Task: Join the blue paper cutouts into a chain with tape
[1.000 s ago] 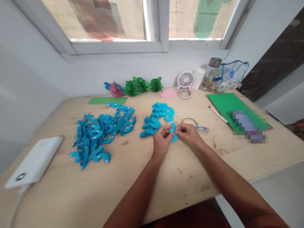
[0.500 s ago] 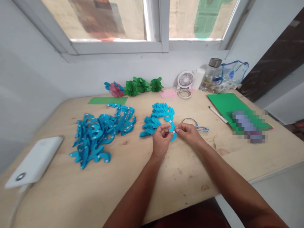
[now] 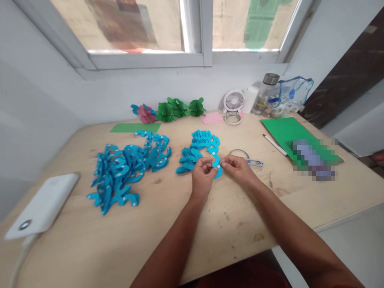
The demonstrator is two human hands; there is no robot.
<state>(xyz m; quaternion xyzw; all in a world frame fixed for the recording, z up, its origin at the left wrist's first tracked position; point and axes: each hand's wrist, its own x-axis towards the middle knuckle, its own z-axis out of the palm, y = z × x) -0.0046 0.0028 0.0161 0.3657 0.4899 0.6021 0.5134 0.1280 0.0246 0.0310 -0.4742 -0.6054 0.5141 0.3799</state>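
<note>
Blue paper chain [image 3: 216,161] lies mid-bench [image 3: 144,240], its near end between both hands. The left hand [image 3: 202,176] pinches it; the right hand's [image 3: 239,168] fingers are pinched narrow at its right edge, their grip on it unclear. Print on the window covering [image 3: 168,24] and the round mark [image 3: 25,225] on the left white device [image 3: 49,204] are unreadable. Tape ring [image 3: 239,150] and pale blue tool [image 3: 255,163] crowd the right hand's far side; a blue paper pile [image 3: 126,164] sits left.
</note>
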